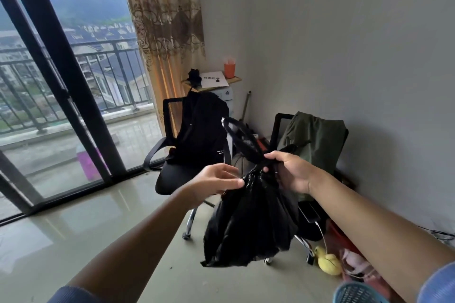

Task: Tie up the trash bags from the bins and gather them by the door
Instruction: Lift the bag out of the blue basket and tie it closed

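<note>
A black plastic trash bag (251, 224) hangs in the air in front of me, its top gathered into a neck. My right hand (289, 172) is closed around that neck, and two long black handle strips rise from it up and to the left. My left hand (216, 181) is beside the neck with its fingers spread, fingertips touching the bag's upper left side. A blue mesh bin (357, 294) shows at the bottom right edge, mostly cut off.
A black office chair (172, 174) with a black backpack (202, 130) stands behind the bag. A second chair with a green garment (317, 140) is to the right by the wall. A yellow plush toy (328, 263) and clutter lie on the floor. Sliding glass balcony doors (61, 81) at left.
</note>
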